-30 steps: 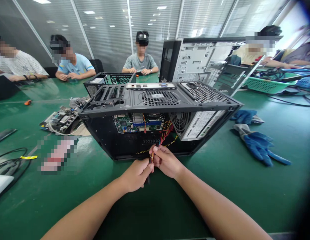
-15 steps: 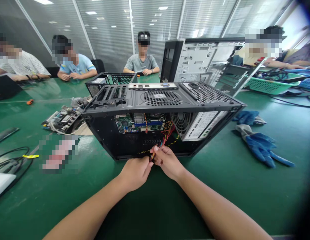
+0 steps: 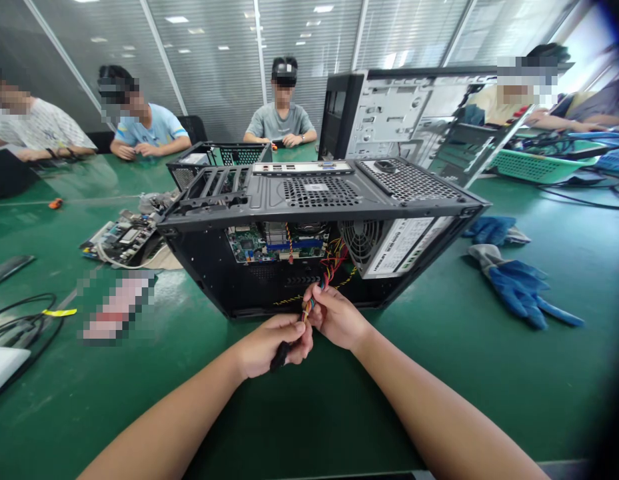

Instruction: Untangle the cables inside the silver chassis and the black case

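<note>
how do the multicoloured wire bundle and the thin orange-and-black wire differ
The multicoloured wire bundle has several wires; the thin orange-and-black wire is much slimmer. The left hand and right hand hold the bundle; the thin wire crosses the green circuit board, untouched. Both are electrical wiring.

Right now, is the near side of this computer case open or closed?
The computer case is open: its near side has no panel, the circuit board shows, and wires run from inside to the left hand.

The white label (image 3: pixel 408 249) on the power supply (image 3: pixel 361 239) bears print too small to read.
</note>
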Motion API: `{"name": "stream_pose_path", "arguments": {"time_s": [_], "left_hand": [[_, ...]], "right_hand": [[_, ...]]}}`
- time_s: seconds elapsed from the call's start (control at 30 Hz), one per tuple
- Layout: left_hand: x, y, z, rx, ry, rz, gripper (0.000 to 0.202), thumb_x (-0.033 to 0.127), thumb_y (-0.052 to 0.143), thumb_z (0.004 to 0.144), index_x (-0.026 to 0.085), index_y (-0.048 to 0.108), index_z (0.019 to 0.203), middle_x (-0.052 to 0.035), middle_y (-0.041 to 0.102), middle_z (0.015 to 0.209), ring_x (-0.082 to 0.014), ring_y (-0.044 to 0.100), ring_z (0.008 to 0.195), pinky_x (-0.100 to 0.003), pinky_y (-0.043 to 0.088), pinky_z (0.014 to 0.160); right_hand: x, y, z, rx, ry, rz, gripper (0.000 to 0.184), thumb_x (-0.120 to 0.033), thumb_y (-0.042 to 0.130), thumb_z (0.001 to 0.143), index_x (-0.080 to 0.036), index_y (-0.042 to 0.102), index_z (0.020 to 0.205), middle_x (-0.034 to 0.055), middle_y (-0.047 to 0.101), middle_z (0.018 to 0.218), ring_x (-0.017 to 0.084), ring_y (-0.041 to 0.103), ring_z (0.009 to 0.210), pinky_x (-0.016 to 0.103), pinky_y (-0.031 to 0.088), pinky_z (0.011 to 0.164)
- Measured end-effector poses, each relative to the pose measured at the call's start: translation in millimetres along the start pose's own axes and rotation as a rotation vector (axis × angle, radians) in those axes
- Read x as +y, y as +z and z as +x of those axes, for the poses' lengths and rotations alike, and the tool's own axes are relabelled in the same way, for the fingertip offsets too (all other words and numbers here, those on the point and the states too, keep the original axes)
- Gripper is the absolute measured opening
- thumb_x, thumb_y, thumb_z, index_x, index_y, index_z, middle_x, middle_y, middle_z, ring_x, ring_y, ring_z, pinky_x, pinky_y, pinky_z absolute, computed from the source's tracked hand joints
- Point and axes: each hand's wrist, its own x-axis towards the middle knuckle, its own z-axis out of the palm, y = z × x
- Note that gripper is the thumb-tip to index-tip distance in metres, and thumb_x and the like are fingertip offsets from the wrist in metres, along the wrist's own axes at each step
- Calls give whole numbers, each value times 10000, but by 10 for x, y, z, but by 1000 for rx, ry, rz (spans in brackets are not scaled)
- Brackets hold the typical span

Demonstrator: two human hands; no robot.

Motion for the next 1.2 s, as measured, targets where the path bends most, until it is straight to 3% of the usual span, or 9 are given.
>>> {"name": "stream_pose_path", "arguments": {"time_s": [0.13, 0.33, 0.5, 0.67, 0.83, 1.0, 1.2], "left_hand": [[9, -14, -10, -46, -17, -129, 312, 403, 645, 829, 100, 613, 897, 66, 387, 493, -55, 307, 432, -240, 243, 516], [-16, 4, 9, -146, -44, -200, 293, 416, 607, 859, 136, 551, 793, 67, 359, 467, -66, 296, 427, -246, 262, 522], [-4, -9, 33, -171, -53, -181, 334, 421, 563, 888, 160, 466, 705, 66, 348, 468, -62, 281, 418, -240, 234, 504], [25, -100, 43, -74, -69, -122, 368, 439, 550, 888, 168, 414, 680, 72, 326, 482, -55, 285, 414, -233, 236, 504], [67, -133, 47, 26, -41, -91, 396, 418, 604, 844, 167, 370, 646, 56, 355, 581, -54, 368, 472, -233, 272, 529], [87, -130, 49, 130, -69, -33, 433, 460, 654, 790, 173, 359, 657, 73, 304, 578, -36, 267, 477, -199, 189, 480], [61, -120, 63, 190, 30, 154, 436, 504, 583, 825, 176, 365, 640, 75, 309, 561, -50, 298, 485, -207, 252, 497]], "right_hand": [[-12, -33, 13, -35, -15, -34, 250, -399, 743, 750, -160, 669, 748, -66, 420, 451, 66, 319, 411, 206, 301, 435], [-83, -63, 25, -138, 102, 52, 317, -464, 699, 736, -160, 628, 681, -71, 359, 445, 58, 260, 413, 186, 233, 406], [-91, -67, 34, -153, 74, -21, 303, -433, 683, 782, -161, 595, 681, -66, 375, 484, 57, 265, 441, 185, 226, 433], [-84, -93, 30, -143, 19, -69, 309, -465, 696, 789, -168, 615, 763, -66, 398, 488, 72, 324, 474, 219, 293, 499], [-108, -57, 15, -201, 25, -60, 263, -372, 770, 736, -165, 629, 815, -63, 422, 548, 70, 352, 507, 230, 279, 516], [-63, -21, 49, -119, -78, -172, 261, -399, 733, 768, -158, 642, 815, -66, 429, 506, 79, 347, 485, 249, 273, 510], [3, -18, 87, -65, -162, -266, 275, -415, 686, 811, -147, 639, 843, -80, 401, 486, 73, 321, 459, 252, 230, 495]]}}
